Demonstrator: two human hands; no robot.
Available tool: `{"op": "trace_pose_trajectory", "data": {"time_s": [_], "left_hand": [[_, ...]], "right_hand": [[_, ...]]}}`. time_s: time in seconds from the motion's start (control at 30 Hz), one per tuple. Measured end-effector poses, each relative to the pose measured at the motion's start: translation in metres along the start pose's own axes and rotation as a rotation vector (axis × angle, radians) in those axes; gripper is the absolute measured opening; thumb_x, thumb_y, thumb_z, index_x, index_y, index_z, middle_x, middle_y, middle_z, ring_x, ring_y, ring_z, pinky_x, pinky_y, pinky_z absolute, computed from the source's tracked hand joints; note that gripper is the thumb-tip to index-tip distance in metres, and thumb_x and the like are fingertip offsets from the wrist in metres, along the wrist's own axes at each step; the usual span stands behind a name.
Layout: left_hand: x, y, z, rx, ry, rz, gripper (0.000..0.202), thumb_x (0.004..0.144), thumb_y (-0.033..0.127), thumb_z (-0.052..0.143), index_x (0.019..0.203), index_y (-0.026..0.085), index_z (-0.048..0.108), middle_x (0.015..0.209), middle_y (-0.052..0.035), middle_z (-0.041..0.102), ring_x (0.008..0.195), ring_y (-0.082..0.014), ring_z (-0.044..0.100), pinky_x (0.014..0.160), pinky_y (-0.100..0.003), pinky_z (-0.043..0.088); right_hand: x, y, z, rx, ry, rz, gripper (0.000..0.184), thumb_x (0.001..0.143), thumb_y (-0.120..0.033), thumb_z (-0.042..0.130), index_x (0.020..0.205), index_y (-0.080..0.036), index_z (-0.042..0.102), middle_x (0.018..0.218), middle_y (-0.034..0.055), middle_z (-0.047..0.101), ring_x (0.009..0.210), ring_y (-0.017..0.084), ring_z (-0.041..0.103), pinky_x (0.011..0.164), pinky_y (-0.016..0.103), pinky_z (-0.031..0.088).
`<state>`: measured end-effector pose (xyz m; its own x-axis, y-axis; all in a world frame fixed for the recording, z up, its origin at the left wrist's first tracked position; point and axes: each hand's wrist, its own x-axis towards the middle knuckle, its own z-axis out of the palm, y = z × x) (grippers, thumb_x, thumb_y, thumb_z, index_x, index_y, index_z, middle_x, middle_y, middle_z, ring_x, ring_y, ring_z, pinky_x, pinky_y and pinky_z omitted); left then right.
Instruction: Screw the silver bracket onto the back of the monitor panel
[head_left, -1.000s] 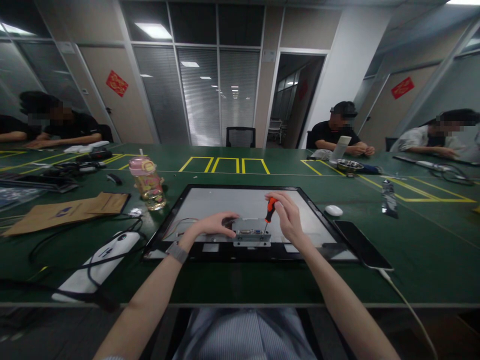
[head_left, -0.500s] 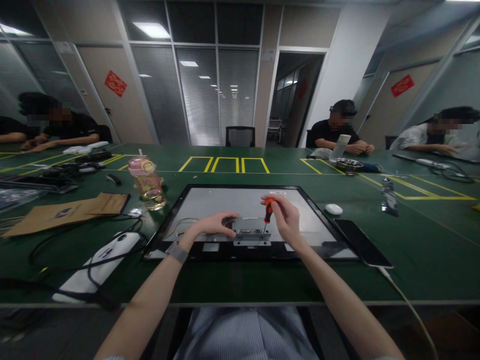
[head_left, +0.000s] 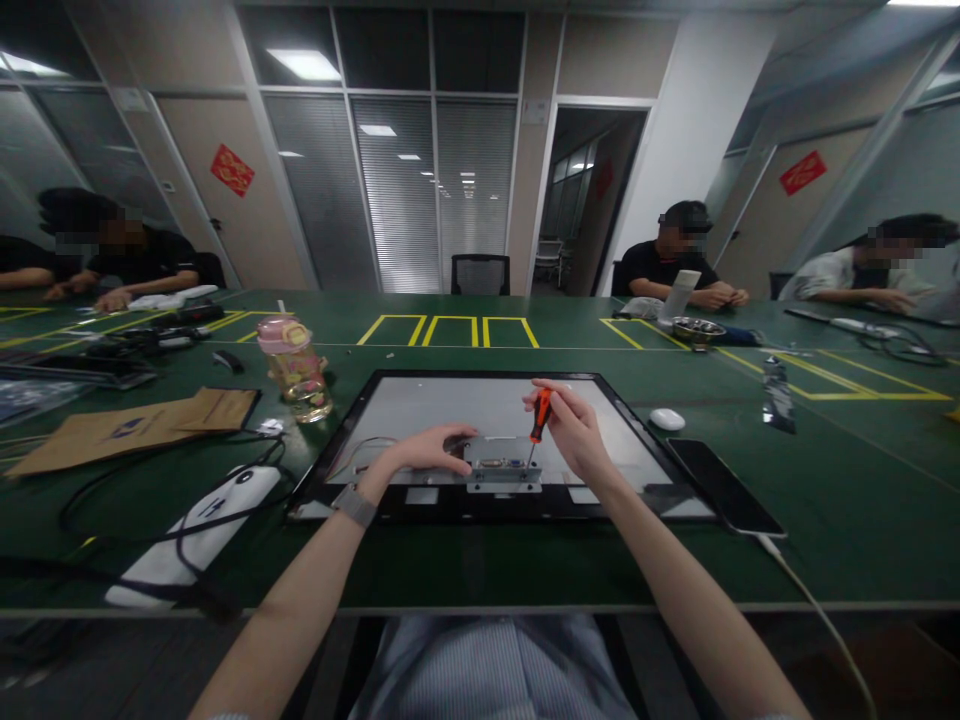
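A display panel (head_left: 442,397), pale grey-white with a black frame, lies flat on the table in front of me. Near its front edge sits a metal bracket (head_left: 504,478) with connector ports along its upright face. My left hand (head_left: 429,449) holds the bracket's left end, thumb at the front and curved fingers behind. An orange-and-black screwdriver (head_left: 538,416) is in my right hand (head_left: 576,425), gripped by the handle. It stands nearly upright with a slight tilt, its tip down at the right end of the bracket.
Left of the panel are a pink-lidded bottle (head_left: 296,370), a brown paper envelope (head_left: 142,425) and a white power strip (head_left: 199,535) with black cables. To the right lie a white case (head_left: 667,419) and a phone (head_left: 724,485) on a charging cable. Several people sit around the table.
My right hand has shifted slightly right, and its fingers have changed position on the screwdriver handle, which tilts more. My left hand stays on the bracket.
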<state>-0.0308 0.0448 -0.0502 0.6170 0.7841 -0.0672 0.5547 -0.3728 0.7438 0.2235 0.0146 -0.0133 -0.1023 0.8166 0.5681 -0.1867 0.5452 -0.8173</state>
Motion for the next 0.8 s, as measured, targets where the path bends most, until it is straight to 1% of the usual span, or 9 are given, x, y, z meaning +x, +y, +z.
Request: {"op": "trace_pose_trajectory", "data": {"time_s": [0.1,0.23,0.3,0.4,0.47,0.53,0.6,0.73,0.8], "left_hand": [[0.0003,-0.0002,0.0002,0.0,0.002,-0.002,0.073,0.063,0.049,0.073,0.127,0.023,0.049,0.138,-0.0068,0.044,0.126,-0.0269,0.041,0.107,-0.038,0.029],[0.0022,-0.0039,0.0017,-0.015,0.0,0.004,0.072,0.062,0.047,0.074,0.125,0.023,0.05,0.138,-0.007,0.044,0.124,-0.0261,0.042,0.106,-0.038,0.03],[0.0027,-0.0049,0.0019,-0.027,-0.003,0.016,0.071,0.062,0.046,0.074,0.125,0.023,0.05,0.137,-0.0073,0.045,0.124,-0.0259,0.043,0.106,-0.037,0.03],[0.0019,-0.0038,0.001,-0.022,-0.008,0.017,0.071,0.063,0.046,0.074,0.125,0.023,0.05,0.137,-0.0078,0.044,0.124,-0.0259,0.043,0.106,-0.038,0.03],[0.0011,-0.0026,0.0002,-0.009,-0.008,0.013,0.071,0.063,0.047,0.074,0.126,0.023,0.049,0.138,-0.0077,0.044,0.124,-0.0262,0.042,0.106,-0.038,0.03],[0.0008,-0.0025,-0.0001,-0.012,-0.004,0.013,0.071,0.063,0.046,0.073,0.126,0.024,0.05,0.137,-0.0072,0.045,0.124,-0.0263,0.042,0.106,-0.039,0.03],[0.0012,-0.0032,0.0003,-0.024,-0.002,0.015,0.071,0.063,0.046,0.074,0.125,0.024,0.05,0.136,-0.0069,0.045,0.124,-0.0263,0.043,0.106,-0.039,0.03],[0.0018,-0.0038,0.0012,-0.021,-0.001,0.009,0.072,0.062,0.046,0.074,0.126,0.023,0.049,0.137,-0.0075,0.045,0.124,-0.0266,0.043,0.106,-0.039,0.03],[0.0014,-0.0027,0.0011,-0.02,0.004,0.01,0.072,0.062,0.046,0.074,0.126,0.024,0.05,0.137,-0.0073,0.045,0.125,-0.0268,0.042,0.107,-0.039,0.03]], "right_hand": [[0.0008,-0.0011,0.0003,0.02,-0.028,-0.027,0.022,0.088,-0.038,0.046,0.092,-0.023,0.061,0.088,0.0058,0.063,0.084,0.02,0.062,0.082,0.041,0.049],[0.0004,-0.0003,-0.0005,0.004,0.001,-0.067,0.015,0.081,-0.037,0.058,0.077,-0.023,0.062,0.086,0.0036,0.06,0.088,0.02,0.059,0.087,0.04,0.048],[0.0001,-0.0001,-0.0008,0.022,-0.016,-0.036,0.013,0.082,-0.036,0.057,0.084,-0.024,0.064,0.081,0.0023,0.06,0.081,0.018,0.06,0.084,0.039,0.049],[0.0003,-0.0005,-0.0009,0.016,-0.051,-0.017,0.02,0.089,-0.037,0.046,0.096,-0.025,0.061,0.08,0.0026,0.062,0.074,0.017,0.061,0.081,0.039,0.05],[0.0007,-0.0008,-0.0012,-0.01,-0.043,-0.036,0.022,0.09,-0.037,0.043,0.092,-0.024,0.061,0.084,0.004,0.063,0.08,0.018,0.062,0.082,0.04,0.05],[0.001,-0.001,-0.002,-0.027,-0.034,-0.06,0.021,0.088,-0.037,0.047,0.085,-0.023,0.062,0.09,0.0052,0.063,0.089,0.02,0.061,0.085,0.04,0.049],[0.0011,-0.0013,-0.0032,-0.019,-0.05,-0.066,0.017,0.086,-0.036,0.052,0.084,-0.023,0.063,0.092,0.0051,0.062,0.093,0.021,0.06,0.087,0.039,0.048],[0.0012,-0.0038,-0.0051,-0.046,-0.128,-0.03,0.026,0.09,-0.036,0.045,0.108,-0.024,0.061,0.093,0.0057,0.065,0.085,0.019,0.063,0.083,0.04,0.05],[0.001,-0.0054,-0.005,-0.095,-0.133,-0.062,0.029,0.091,-0.036,0.042,0.113,-0.024,0.059,0.097,0.0066,0.066,0.086,0.019,0.064,0.084,0.042,0.049]]}}
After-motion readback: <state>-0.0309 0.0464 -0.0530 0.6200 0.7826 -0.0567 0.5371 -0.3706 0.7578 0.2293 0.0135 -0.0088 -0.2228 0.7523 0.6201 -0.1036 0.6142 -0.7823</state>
